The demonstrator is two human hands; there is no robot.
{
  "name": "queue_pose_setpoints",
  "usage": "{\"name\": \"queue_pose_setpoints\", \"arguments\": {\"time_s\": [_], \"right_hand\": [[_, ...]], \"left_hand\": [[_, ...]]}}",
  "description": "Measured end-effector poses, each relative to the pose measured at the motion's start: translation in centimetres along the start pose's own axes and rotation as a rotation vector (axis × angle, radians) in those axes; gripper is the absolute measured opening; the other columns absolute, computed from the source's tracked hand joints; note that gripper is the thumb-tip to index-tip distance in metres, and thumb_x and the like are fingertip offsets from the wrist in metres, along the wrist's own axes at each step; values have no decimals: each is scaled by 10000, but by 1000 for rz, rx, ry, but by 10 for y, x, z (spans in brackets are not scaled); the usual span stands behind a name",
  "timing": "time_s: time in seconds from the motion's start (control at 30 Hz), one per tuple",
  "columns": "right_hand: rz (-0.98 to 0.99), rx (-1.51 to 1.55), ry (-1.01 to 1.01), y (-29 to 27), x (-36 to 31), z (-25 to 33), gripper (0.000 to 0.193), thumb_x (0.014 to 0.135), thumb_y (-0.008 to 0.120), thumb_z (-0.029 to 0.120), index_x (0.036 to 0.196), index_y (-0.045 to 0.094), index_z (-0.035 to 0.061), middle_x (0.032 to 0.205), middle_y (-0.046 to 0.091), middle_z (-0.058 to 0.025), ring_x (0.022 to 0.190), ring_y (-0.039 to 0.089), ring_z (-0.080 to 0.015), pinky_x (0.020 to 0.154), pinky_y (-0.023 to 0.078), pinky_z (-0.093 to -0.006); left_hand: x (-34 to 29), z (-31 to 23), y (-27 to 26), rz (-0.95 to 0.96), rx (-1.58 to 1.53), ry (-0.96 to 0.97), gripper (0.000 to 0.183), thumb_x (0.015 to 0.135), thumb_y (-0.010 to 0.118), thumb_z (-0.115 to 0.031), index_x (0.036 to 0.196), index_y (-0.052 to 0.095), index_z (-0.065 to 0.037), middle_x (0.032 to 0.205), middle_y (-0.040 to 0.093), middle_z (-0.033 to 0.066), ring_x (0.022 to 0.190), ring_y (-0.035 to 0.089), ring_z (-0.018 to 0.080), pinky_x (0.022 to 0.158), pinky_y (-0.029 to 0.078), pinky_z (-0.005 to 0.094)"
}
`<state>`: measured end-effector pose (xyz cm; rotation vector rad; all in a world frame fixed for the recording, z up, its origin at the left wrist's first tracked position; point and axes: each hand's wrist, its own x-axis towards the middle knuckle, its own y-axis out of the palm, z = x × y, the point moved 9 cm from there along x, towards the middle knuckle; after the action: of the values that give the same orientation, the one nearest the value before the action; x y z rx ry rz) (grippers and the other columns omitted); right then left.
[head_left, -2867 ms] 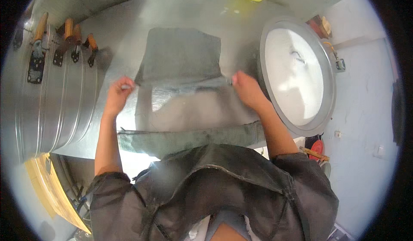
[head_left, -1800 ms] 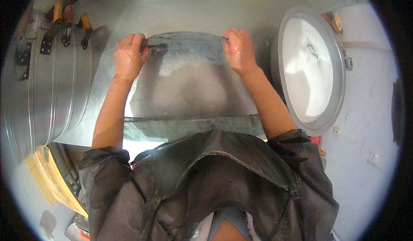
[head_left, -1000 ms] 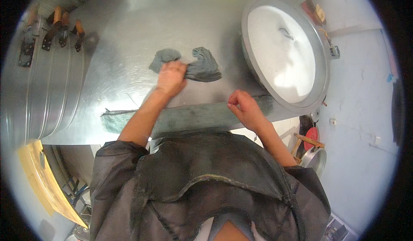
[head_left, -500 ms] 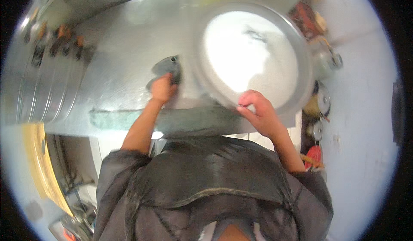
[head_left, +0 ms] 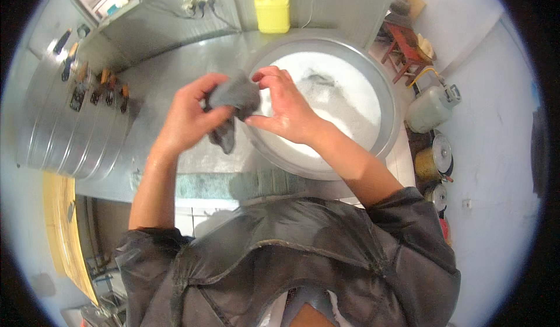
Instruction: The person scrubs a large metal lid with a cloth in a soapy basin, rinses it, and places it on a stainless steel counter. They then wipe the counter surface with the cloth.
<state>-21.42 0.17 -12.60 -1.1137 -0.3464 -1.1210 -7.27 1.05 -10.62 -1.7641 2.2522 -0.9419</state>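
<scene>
My left hand (head_left: 195,111) grips a limp dark grey cloth (head_left: 236,96), thumb on the near side and fingers behind, with a loose end hanging below. My right hand (head_left: 286,105) is curved around the cloth's right edge. Its thumb and fingers are spread apart, the tips at or close to the cloth; contact is hard to make out. Both hands are raised over the metal worktop (head_left: 192,152), beside a large round metal basin (head_left: 392,120). White foam (head_left: 356,88) covers the liquid in the basin, and a grey patch shows through near its far side.
Stacked metal drums or steamers (head_left: 64,123) stand at the left, with several handled tools (head_left: 108,88) along them. A yellow jug (head_left: 272,12) sits behind the basin, near a wall socket (head_left: 200,0). At the right are a gas cylinder (head_left: 430,108), a red stool (head_left: 406,47) and lidded pots (head_left: 434,158).
The left hand has lifted the cloth off the worktop. My right hand has left the basin's near rim and come up to the cloth. The head view has shifted, showing more of the back wall.
</scene>
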Motion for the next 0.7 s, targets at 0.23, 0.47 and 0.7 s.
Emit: {"name": "queue_pose_setpoints", "arguments": {"time_s": [0.23, 0.47, 0.7], "right_hand": [[-548, 1343, 893, 17, -28, -114, 255, 825, 389, -35, 1018, 552, -70, 971, 610, -159, 870, 617, -242, 777, 528, -371], [-779, 889, 1197, 18, -75, -166, 131, 752, 590, 116, 753, 593, -16, 736, 571, -91, 685, 543, -187, 615, 441, -315], [-597, 476, 582, -49, -63, -133, 344, 802, 670, 241, 1056, 542, 47, 934, 569, -49, 821, 543, -143, 727, 446, -289]], "left_hand": [[40, 47, 70, -212, -390, 112, 641, 838, 631, -205, 1378, 308, -81, 1306, 416, 100, 1166, 435, 197, 968, 378, 335], [61, 101, 166, -55, -787, -29, 681, 907, 555, -265, 1444, 173, -91, 1406, 311, 133, 1275, 329, 236, 1043, 284, 369], [69, 87, 188, 434, -1885, -410, 430, 882, 588, -303, 1227, 443, -92, 922, 540, 37, 856, 532, 174, 657, 474, 325]]}}
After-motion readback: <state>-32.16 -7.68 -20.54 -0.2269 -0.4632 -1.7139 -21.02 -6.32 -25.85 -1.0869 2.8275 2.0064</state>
